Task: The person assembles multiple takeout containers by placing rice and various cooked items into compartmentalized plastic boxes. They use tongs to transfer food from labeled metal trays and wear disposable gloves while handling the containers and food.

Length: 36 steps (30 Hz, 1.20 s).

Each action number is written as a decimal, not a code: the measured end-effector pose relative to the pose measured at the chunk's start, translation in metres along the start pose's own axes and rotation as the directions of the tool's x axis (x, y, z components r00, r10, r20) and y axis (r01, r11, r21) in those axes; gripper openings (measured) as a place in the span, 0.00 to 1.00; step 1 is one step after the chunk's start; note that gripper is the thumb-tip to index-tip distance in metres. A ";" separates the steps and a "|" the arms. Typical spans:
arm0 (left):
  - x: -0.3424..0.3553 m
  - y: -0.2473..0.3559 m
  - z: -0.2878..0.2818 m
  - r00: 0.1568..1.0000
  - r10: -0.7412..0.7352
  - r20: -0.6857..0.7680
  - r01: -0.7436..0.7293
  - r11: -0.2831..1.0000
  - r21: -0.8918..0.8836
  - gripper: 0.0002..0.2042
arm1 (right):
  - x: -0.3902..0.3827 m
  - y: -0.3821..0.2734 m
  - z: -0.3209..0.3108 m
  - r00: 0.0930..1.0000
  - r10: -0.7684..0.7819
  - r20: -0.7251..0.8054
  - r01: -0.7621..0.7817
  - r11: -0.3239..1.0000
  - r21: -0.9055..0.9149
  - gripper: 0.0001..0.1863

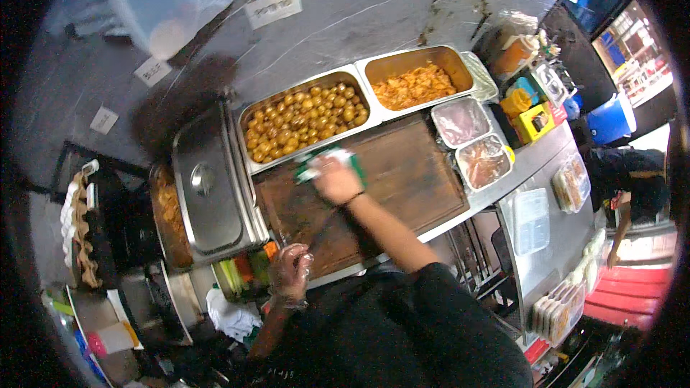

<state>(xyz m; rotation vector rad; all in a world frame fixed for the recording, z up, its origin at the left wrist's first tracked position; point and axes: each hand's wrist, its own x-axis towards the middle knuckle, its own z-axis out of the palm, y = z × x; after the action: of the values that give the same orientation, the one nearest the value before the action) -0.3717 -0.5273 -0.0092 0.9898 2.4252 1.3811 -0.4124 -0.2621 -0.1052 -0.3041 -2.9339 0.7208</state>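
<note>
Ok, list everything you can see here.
cutting board: 1, brown, centre
cloth: 1, green and white, on board
pan of round food: 1, silver, behind board
pan of orange food: 1, silver, beside it
pan lid: 1, silver, left of board
wrapped tubs: 2, clear tops, right of board
food boxes: several, clear, lower right
big box: 1, blue, far right
labels: 4, white, top and left
other person: 1, dark clothes, far right
edges: things too blurred to count
left hand: 1, clear glove, near board
right hand: 1, dark wristband, on cloth

The metal counter (pixel 533 167) carries a brown board (pixel 402 187), two food pans (pixel 295 86) along its far edge, wrapped tubs (pixel 461 123) at its right and clear containers (pixel 532 223) farther right.
</note>
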 end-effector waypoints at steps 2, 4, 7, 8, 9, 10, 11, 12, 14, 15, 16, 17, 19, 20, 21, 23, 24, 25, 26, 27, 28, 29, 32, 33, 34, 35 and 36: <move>-0.017 -0.015 -0.003 0.995 -0.070 -0.064 0.063 0.993 -0.101 0.09 | -0.029 0.050 -0.037 0.981 0.050 -0.186 -0.063 0.996 -0.062 0.25; -0.025 -0.019 -0.012 0.989 -0.128 -0.071 0.118 0.984 -0.130 0.08 | -0.047 0.094 -0.065 0.937 0.192 -0.290 -0.229 0.968 -0.100 0.25; -0.045 -0.029 -0.011 0.962 -0.220 -0.162 0.168 0.944 -0.285 0.07 | -0.042 0.118 -0.071 0.831 0.330 -0.448 -0.440 0.883 -0.166 0.24; -0.049 -0.029 -0.012 0.963 -0.193 -0.187 0.144 0.958 -0.248 0.07 | -0.039 0.112 -0.058 0.781 0.324 -0.534 -0.487 0.851 -0.197 0.23; -0.054 -0.030 -0.013 0.962 -0.164 -0.220 0.117 0.970 -0.211 0.06 | -0.029 0.097 -0.041 0.737 0.375 -0.563 -0.519 0.847 -0.114 0.23; -0.052 -0.031 -0.012 0.962 -0.119 -0.246 0.076 0.981 -0.180 0.06 | -0.022 0.087 -0.015 0.790 0.502 -0.353 -0.523 0.851 0.039 0.26; -0.055 -0.031 -0.013 0.959 -0.109 -0.261 0.064 0.982 -0.176 0.06 | -0.021 0.053 0.011 0.917 0.224 -0.331 -0.314 0.916 -0.251 0.30; -0.057 -0.027 -0.013 0.956 -0.122 -0.266 0.078 0.982 -0.171 0.06 | -0.019 0.012 0.033 0.951 0.181 -0.249 -0.204 0.977 -0.068 0.31; -0.054 -0.012 -0.011 0.953 -0.154 -0.259 0.111 0.979 -0.172 0.07 | -0.035 -0.072 0.035 0.990 -0.084 0.116 0.077 0.995 0.065 0.30; -0.043 0.004 -0.017 0.972 -0.089 -0.217 0.075 0.994 -0.074 0.08 | -0.050 -0.091 0.031 0.957 -0.257 0.133 0.246 0.965 0.096 0.30; -0.035 0.007 -0.018 0.981 -0.070 -0.182 0.056 0.995 -0.084 0.08 | -0.064 -0.104 0.031 0.892 -0.430 0.139 0.414 0.901 0.129 0.29; -0.031 0.007 -0.022 0.988 -0.054 -0.146 0.041 0.995 -0.089 0.09 | -0.081 -0.105 0.028 0.883 -0.448 0.140 0.416 0.885 0.208 0.29; -0.028 -0.004 -0.026 0.990 -0.016 -0.138 0.008 0.998 -0.056 0.09 | -0.110 -0.097 0.010 0.805 -0.558 0.204 0.498 0.821 0.280 0.28; -0.029 -0.010 -0.028 0.986 -0.008 -0.167 0.003 1.000 -0.028 0.09 | -0.125 -0.094 -0.001 0.731 -0.629 0.264 0.566 0.775 0.281 0.27; -0.026 -0.014 -0.029 0.980 0.009 -0.201 -0.009 1.000 -0.002 0.09 | -0.143 -0.086 -0.003 0.720 -0.624 0.305 0.541 0.779 0.316 0.28; -0.032 -0.023 -0.033 0.978 -0.023 -0.208 0.036 0.997 0.063 0.12 | -0.160 -0.065 -0.016 0.677 -0.655 0.336 0.573 0.755 0.318 0.28; -0.037 -0.024 -0.041 0.995 0.023 -0.094 -0.006 0.985 0.173 0.14 | -0.164 -0.053 -0.027 0.681 -0.637 0.362 0.553 0.771 0.318 0.27; -0.042 -0.022 -0.052 0.998 0.055 0.028 -0.061 0.959 0.278 0.16 | -0.167 -0.042 -0.039 0.716 -0.593 0.369 0.523 0.805 0.280 0.28; -0.048 -0.024 -0.063 0.986 0.074 0.151 -0.126 0.919 0.374 0.18 | -0.168 -0.030 -0.047 0.748 -0.549 0.373 0.493 0.836 0.241 0.28; -0.063 -0.033 -0.068 0.979 0.105 0.174 -0.161 0.923 0.348 0.24 | -0.170 -0.017 -0.053 0.809 -0.458 0.368 0.420 0.889 0.181 0.28; -0.076 -0.040 -0.073 0.974 0.091 0.209 -0.174 0.889 0.423 0.25 | -0.169 -0.005 -0.056 0.864 -0.357 0.356 0.338 0.934 0.117 0.28; -0.089 -0.046 -0.077 0.967 0.074 0.243 -0.189 0.850 0.493 0.25 | -0.162 0.004 -0.054 0.942 -0.251 0.224 0.240 0.968 0.076 0.28; -0.118 -0.083 -0.080 0.962 0.132 0.241 -0.248 0.790 0.561 0.20 | -0.120 -0.002 -0.029 0.978 0.093 -0.188 -0.090 0.996 0.028 0.26; -0.126 -0.103 -0.074 0.953 0.250 0.171 -0.303 0.763 0.571 0.18 | -0.106 -0.022 -0.011 0.954 0.124 -0.275 -0.123 0.992 0.020 0.25; -0.137 -0.111 -0.072 0.930 0.355 0.096 -0.339 0.725 0.600 0.16 | -0.095 -0.044 0.000 0.978 0.109 -0.177 -0.084 0.986 0.143 0.25; -0.126 -0.104 -0.068 0.942 0.327 0.073 -0.312 0.776 0.548 0.12 | -0.086 -0.068 0.005 0.995 0.091 -0.042 -0.079 0.972 0.222 0.25; -0.121 -0.107 -0.067 0.936 0.346 0.062 -0.322 0.772 0.547 0.12 | -0.076 -0.080 0.022 0.986 -0.127 -0.108 0.141 0.980 0.141 0.26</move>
<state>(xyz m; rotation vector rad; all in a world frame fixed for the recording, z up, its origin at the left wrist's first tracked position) -0.3592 -0.6869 -0.0799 1.6044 2.8544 0.7652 -0.3547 -0.3579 -0.0912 -0.1227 -2.7579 0.8713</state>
